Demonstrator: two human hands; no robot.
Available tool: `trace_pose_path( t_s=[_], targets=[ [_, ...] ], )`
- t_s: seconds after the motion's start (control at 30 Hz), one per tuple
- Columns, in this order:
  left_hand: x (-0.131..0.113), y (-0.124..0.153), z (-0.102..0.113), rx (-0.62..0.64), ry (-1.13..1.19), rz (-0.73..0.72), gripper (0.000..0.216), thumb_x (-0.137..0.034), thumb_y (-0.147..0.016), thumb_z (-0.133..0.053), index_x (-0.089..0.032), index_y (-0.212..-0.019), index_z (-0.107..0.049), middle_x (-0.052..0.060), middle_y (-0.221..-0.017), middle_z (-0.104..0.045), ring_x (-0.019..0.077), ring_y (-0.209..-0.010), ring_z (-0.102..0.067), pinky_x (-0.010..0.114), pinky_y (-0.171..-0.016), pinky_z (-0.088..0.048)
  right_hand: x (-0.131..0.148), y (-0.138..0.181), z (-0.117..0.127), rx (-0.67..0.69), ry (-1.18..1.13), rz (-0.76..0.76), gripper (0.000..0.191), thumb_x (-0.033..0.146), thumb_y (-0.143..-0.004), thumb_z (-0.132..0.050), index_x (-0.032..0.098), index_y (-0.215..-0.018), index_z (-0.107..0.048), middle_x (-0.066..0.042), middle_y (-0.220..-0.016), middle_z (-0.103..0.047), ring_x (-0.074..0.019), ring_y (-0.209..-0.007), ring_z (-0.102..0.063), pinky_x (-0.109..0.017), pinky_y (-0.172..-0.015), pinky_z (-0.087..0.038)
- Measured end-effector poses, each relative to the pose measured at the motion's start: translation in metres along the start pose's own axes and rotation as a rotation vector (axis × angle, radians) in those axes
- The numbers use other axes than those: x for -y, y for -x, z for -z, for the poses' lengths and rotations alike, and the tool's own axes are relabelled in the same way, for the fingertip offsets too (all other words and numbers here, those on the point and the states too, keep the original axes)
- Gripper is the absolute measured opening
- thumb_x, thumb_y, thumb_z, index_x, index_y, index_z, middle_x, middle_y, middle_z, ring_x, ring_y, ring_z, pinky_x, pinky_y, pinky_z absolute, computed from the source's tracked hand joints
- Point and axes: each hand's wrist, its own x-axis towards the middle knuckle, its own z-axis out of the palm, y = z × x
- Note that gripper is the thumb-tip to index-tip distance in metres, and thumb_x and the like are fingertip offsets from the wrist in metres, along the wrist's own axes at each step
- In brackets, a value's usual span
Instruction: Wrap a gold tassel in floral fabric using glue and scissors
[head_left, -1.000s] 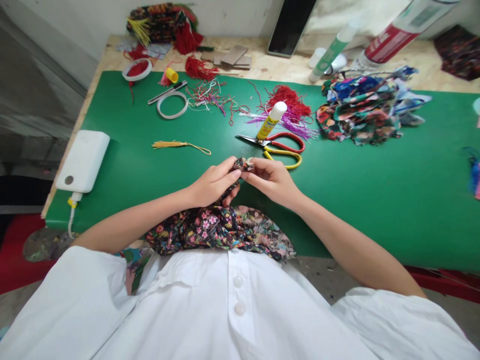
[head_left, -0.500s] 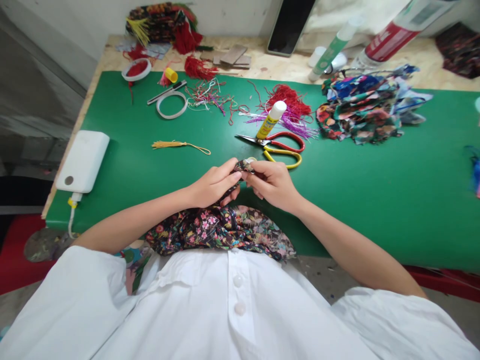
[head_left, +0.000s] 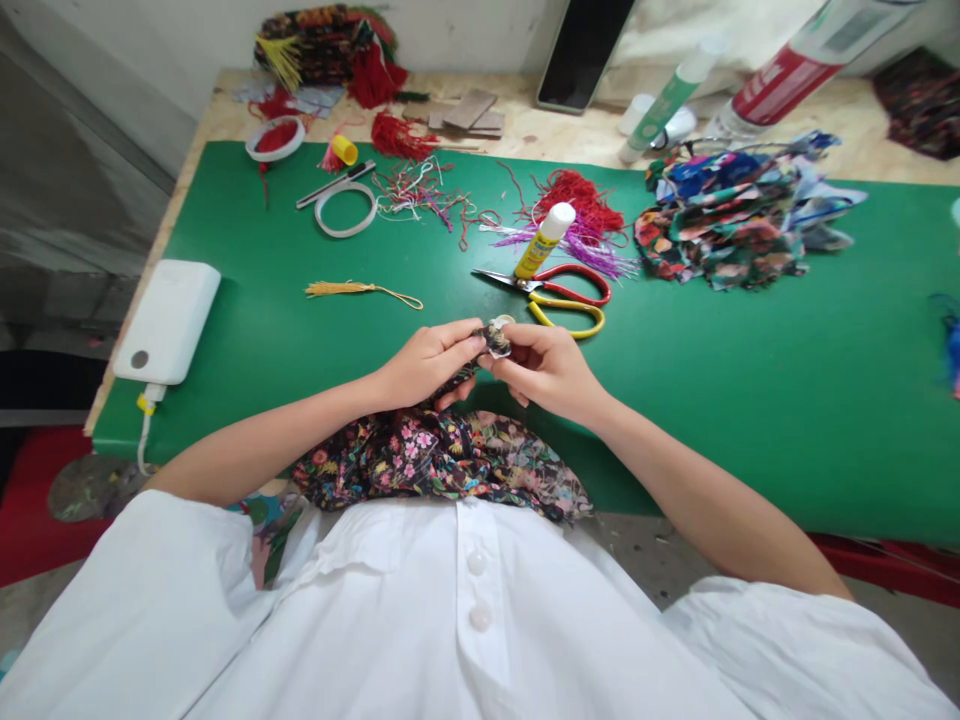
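Observation:
A dark floral fabric (head_left: pixel 420 450) lies gathered at the table's front edge against the white shirt, and one twisted part of it rises between my hands. My left hand (head_left: pixel 431 365) is closed around that part, with the thumb on top. From the right, my right hand (head_left: pixel 551 368) pinches the bunched end, where a small pale piece shows at the fingertips; what that piece is I cannot make out. Just beyond my right hand lie scissors (head_left: pixel 566 315) with one red and one yellow handle. A yellow glue stick (head_left: pixel 544 242) with a white cap stands by their blades.
A yellow tassel (head_left: pixel 360 290) lies beyond my left hand. Farther back are a tape roll (head_left: pixel 345 210), a utility knife (head_left: pixel 334 185), red threads (head_left: pixel 577 200) and fabric scraps (head_left: pixel 742 215). A white power bank (head_left: pixel 169 320) with a cable sits at left on the green mat (head_left: pixel 750 400).
My right fingers have shifted slightly at the fabric's end, and more of its bunched tip shows between my hands. Both hands keep their hold.

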Motion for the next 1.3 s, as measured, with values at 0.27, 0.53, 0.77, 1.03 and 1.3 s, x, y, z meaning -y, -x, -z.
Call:
trace_pose_path(
  t_s=[0.27,0.53,0.77,1.03,1.3],
  targets=[
    [-0.002,0.002,0.0,0.052,0.032,0.003,0.029,-0.049,-0.096,-0.056,-0.02,-0.092,-0.052,-0.004,-0.059,-0.057,0.0074,-0.038,-0.049,0.018,-0.034,-0.039,-0.001,0.0,0.002,0.05,-0.095,-0.011,0.035,0.046,-0.08,-0.077,0.019,-0.073,-0.057,0.005,-0.057,-0.049,-0.0077,-0.035,-0.046,-0.024,-0.032,-0.033],
    [-0.002,0.001,0.0,0.075,0.081,0.0,0.032,-0.05,-0.095,-0.056,-0.019,-0.092,-0.049,-0.003,-0.06,-0.059,0.0077,-0.038,-0.05,0.018,-0.035,-0.04,-0.001,-0.002,0.008,0.117,-0.132,0.007,0.039,0.053,-0.084,-0.071,0.017,-0.079,-0.058,0.005,-0.058,-0.05,-0.0075,-0.037,-0.047,-0.022,-0.033,-0.036],
    [-0.001,0.001,0.0,0.052,0.071,-0.015,0.037,-0.055,-0.098,-0.049,-0.018,-0.095,-0.051,-0.004,-0.057,-0.06,0.008,-0.035,-0.053,0.016,-0.034,-0.04,0.001,0.0,0.005,0.064,0.026,0.036,0.035,0.045,-0.084,-0.072,0.018,-0.074,-0.053,0.005,-0.059,-0.049,-0.0067,-0.041,-0.045,-0.022,-0.039,-0.033],
    [0.003,-0.002,-0.002,-0.008,0.017,-0.016,0.044,-0.061,-0.095,-0.049,-0.018,-0.086,-0.052,-0.004,-0.055,-0.06,0.0066,-0.032,-0.05,0.015,-0.03,-0.037,0.003,0.002,-0.002,-0.045,0.197,0.106,0.035,0.041,-0.09,-0.064,0.017,-0.066,-0.056,0.003,-0.053,-0.044,-0.0083,-0.048,-0.04,-0.023,-0.045,-0.029],
    [0.002,-0.002,-0.003,-0.03,-0.051,-0.03,0.047,-0.059,-0.097,-0.045,-0.017,-0.079,-0.053,-0.002,-0.055,-0.061,0.0062,-0.033,-0.052,0.015,-0.031,-0.033,0.004,0.003,-0.003,-0.091,0.166,0.067,0.044,0.043,-0.089,-0.064,0.017,-0.057,-0.053,0.003,-0.048,-0.043,-0.0081,-0.046,-0.039,-0.023,-0.043,-0.026]
  ],
)
